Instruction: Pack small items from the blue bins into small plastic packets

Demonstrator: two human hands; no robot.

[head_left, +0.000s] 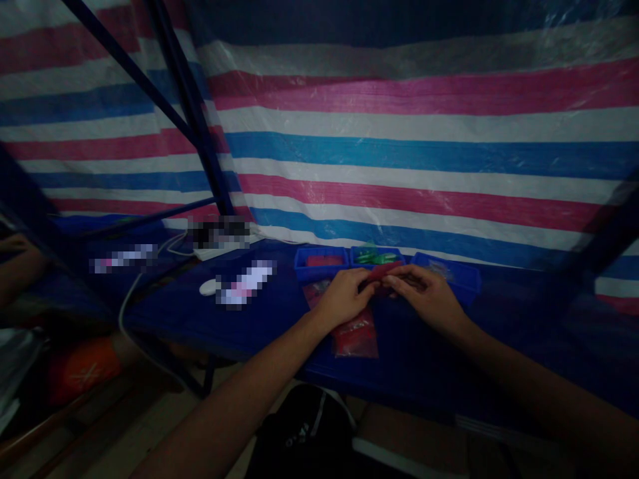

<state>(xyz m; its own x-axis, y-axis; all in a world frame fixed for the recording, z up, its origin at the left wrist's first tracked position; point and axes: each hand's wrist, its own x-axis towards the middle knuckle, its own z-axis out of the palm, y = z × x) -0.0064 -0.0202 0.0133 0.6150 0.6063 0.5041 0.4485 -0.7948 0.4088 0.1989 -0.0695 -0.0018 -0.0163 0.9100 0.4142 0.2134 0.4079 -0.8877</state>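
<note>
My left hand [345, 294] and my right hand [430, 293] meet over the blue table, in front of a row of bins. Between their fingertips they pinch a thin, flat red piece [385, 271]; its exact kind is too dark to tell. Below my left hand lie clear plastic bags with red contents [355, 338], partly covered by the hand and wrist. Behind the hands stand a left blue bin [319, 272] with red pieces, a middle blue bin [353, 259] with green pieces, and a right blue bin [472, 278] with clear plastic bags, partly hidden by my right hand.
To the left on the table [279, 319] lie a white oval object [210, 287] and a blurred-out item [247, 283]. A white power strip [227, 247] with cables sits behind. Dark metal posts [210, 159] and a striped sheet [424, 153] rise beyond. Another person's arm [22, 273] shows far left.
</note>
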